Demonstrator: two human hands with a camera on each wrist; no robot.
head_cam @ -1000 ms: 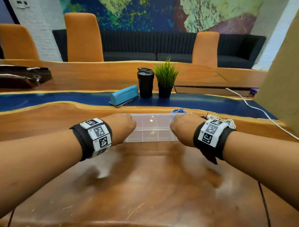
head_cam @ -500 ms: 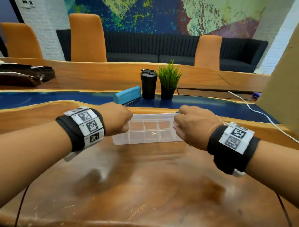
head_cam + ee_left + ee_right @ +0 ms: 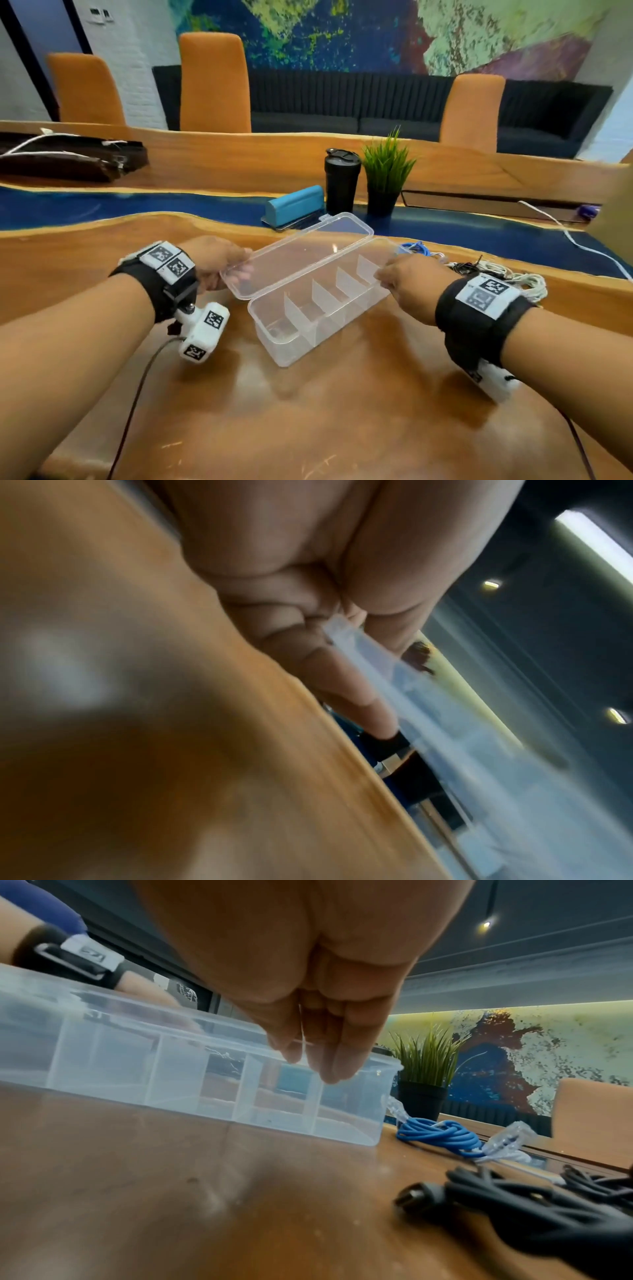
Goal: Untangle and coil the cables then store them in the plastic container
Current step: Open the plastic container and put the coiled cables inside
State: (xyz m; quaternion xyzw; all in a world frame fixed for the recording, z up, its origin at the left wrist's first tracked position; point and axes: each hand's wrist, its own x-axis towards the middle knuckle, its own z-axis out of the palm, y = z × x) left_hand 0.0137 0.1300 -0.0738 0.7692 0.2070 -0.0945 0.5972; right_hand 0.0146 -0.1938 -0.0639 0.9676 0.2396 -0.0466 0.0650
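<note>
A clear plastic container (image 3: 274,356) with several divider walls lies diagonally on the wooden table, and its lid (image 3: 301,253) is lifted open. My left hand (image 3: 236,270) pinches the lid's left corner; the left wrist view shows the thumb and fingers (image 3: 342,685) on the lid (image 3: 445,723) edge. My right hand (image 3: 387,277) pinches the rim at the container's right end, fingertips (image 3: 329,1064) over the container (image 3: 171,1074). A coiled blue cable (image 3: 441,1134) and a black cable (image 3: 514,1199) lie right of the box, beside a white tangle (image 3: 520,281).
Behind the box stand a black tumbler (image 3: 342,185), a potted plant (image 3: 385,178) and a blue case (image 3: 296,205). A white cord (image 3: 575,240) trails across the far right. A dark bag (image 3: 68,157) lies far left. Orange chairs line the table's far side.
The container, shut and square to me before, is now turned diagonally with its lid raised. My left hand has lifted with the lid; my right hand stays at the right end.
</note>
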